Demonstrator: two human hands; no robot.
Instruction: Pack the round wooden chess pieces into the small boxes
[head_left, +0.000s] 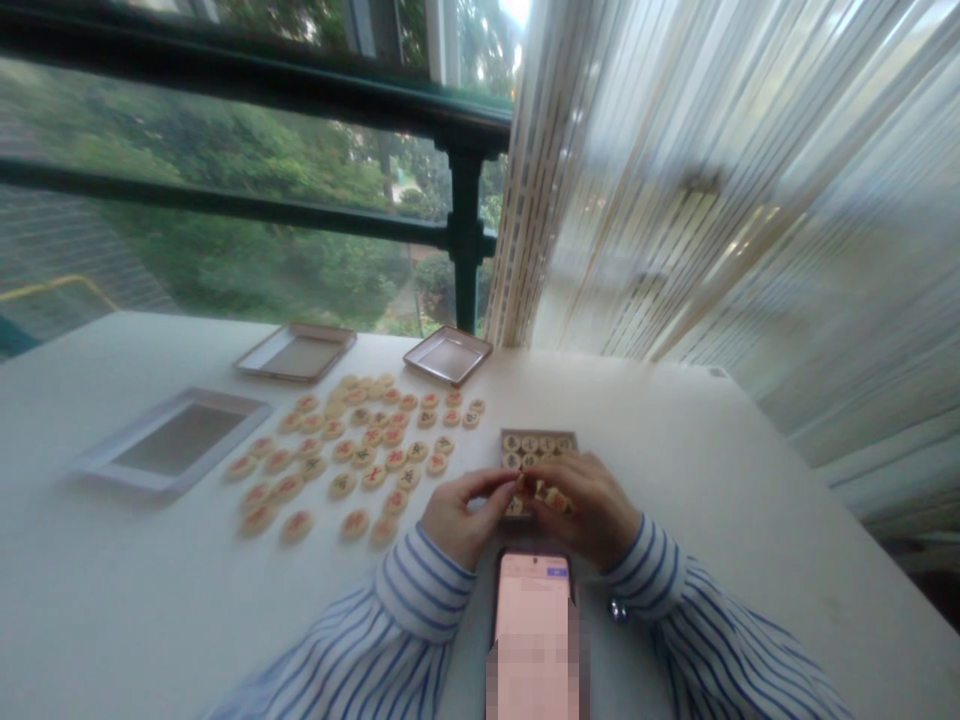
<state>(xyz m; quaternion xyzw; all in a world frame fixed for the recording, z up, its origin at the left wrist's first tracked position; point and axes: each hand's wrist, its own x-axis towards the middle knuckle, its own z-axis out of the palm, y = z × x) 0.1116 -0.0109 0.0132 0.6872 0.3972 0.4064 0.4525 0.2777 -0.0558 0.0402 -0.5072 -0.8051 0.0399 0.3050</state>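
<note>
Two sets of fingertips [507, 489] meet over a shallow box [539, 432] of round pieces [512, 443]; we cannot tell whether they pinch one. We judge these pieces light, hard and smooth, best gripped by the edge. Our left hand [461, 518] and right hand [596, 510] angle inward, fingers bent, striped sleeves [426, 582] flanking a phone [531, 605]. Loose pieces [395, 459] lie leftward on the white table [690, 450].

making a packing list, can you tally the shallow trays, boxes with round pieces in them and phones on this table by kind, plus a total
shallow trays: 3
box with round pieces in it: 1
phone: 1
total: 5
</note>
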